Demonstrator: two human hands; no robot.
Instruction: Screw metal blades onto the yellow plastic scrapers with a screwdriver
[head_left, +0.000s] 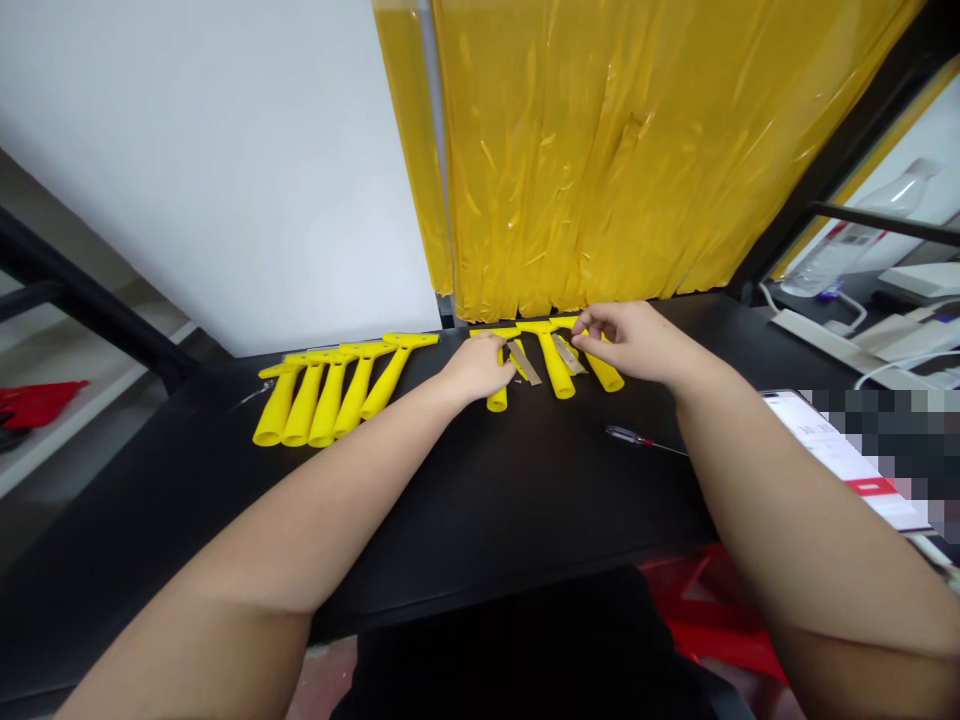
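Note:
My left hand [480, 367] is closed over a yellow T-shaped scraper handle [496, 402], whose round hollow end sticks out below the fingers. Beside it lies a thin grey-brown strip [526, 363], with small yellow pieces near it. A second yellow handle [558, 370] rests in the middle, and another strip [570, 355] is to its right. My right hand [626, 338] is over the head of the rightmost handle [606, 374], fingers curled and thumb close to the index finger. Whatever is between those fingertips is too small to tell.
Several matching yellow handles [322, 400] lie in a row on the left of the black table [480, 500]. A screwdriver [631, 436] lies near my right forearm. Further right are a phone [840, 455], a white power strip [832, 350] and a plastic bottle [855, 235]. Yellow tape-covered sheeting [600, 150] stands behind.

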